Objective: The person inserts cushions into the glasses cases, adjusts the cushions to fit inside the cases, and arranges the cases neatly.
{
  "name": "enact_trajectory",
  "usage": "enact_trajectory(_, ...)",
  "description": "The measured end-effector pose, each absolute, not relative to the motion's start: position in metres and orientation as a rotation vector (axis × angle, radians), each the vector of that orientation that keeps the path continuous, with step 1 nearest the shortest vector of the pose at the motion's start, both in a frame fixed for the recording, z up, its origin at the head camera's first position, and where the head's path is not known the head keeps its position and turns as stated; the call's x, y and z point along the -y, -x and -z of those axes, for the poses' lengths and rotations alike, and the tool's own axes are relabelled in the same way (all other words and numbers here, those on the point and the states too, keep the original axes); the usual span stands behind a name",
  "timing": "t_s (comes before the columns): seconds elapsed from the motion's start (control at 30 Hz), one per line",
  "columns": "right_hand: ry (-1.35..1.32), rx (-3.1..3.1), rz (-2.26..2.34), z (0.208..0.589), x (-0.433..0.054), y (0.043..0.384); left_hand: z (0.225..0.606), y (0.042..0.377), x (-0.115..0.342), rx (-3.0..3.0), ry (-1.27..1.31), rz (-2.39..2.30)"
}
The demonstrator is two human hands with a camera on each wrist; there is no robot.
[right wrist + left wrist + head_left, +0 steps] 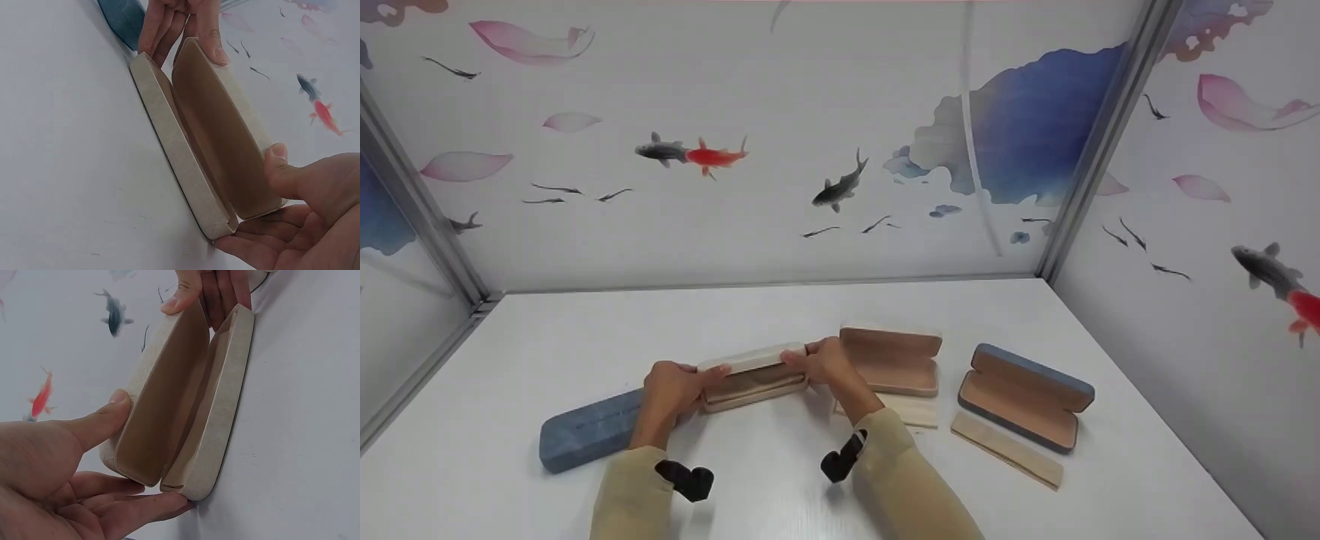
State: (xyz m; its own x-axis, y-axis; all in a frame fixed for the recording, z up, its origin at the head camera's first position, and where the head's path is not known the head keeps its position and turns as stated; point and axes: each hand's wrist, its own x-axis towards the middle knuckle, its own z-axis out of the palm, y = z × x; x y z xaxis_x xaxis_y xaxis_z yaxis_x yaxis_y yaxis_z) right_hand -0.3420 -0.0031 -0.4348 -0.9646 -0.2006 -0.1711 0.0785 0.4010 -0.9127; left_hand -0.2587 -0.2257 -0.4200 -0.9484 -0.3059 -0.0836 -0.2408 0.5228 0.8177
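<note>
A cream glasses case (750,360) with a tan lining stands partly open on the white table between both hands. My left hand (669,394) holds its left end, thumb on the lid and fingers by the base. At the other end, my right hand (829,367) grips it the same way. A folded beige cloth (754,391) lies in the base. In the left wrist view the lid of the case (152,377) leans back from the base, leaving a gap. From the right wrist, the outer wall of the base (174,143) faces the camera.
A closed blue glasses case (585,433) lies by the left forearm. To the right are an open cream case (896,375) with a beige cloth (919,412) before it, and an open blue case (1012,405) with another folded cloth (1009,450). Printed walls (735,240) border the table.
</note>
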Motion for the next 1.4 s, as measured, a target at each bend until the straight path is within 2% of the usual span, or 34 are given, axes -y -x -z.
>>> enact_trajectory(1.4,0.173,-2.391,1.711,0.458,-0.004,0.337,0.44,0.256,0.225,2.624,-0.522,1.365)
